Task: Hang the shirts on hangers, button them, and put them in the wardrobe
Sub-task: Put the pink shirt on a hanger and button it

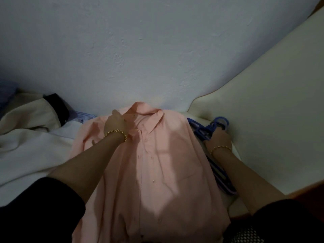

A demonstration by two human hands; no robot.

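Note:
A pink shirt (157, 163) lies face up on the bed, its collar toward the wall. My left hand (116, 124) rests on the shirt's left collar area and holds the fabric there; its fingertips are hidden in the cloth. Several blue hangers (206, 128) lie stacked at the shirt's right edge, hooks toward the wall. My right hand (219, 139) grips this stack just below the hooks. A purple hanger (226, 187) shows lower in the stack.
A beige garment with a dark collar (29, 114) and a white cloth (26, 151) lie on the left. A blue striped shirt (84, 115) peeks out behind the pink one. A cream headboard (263, 111) rises on the right; the wall (140, 58) is behind.

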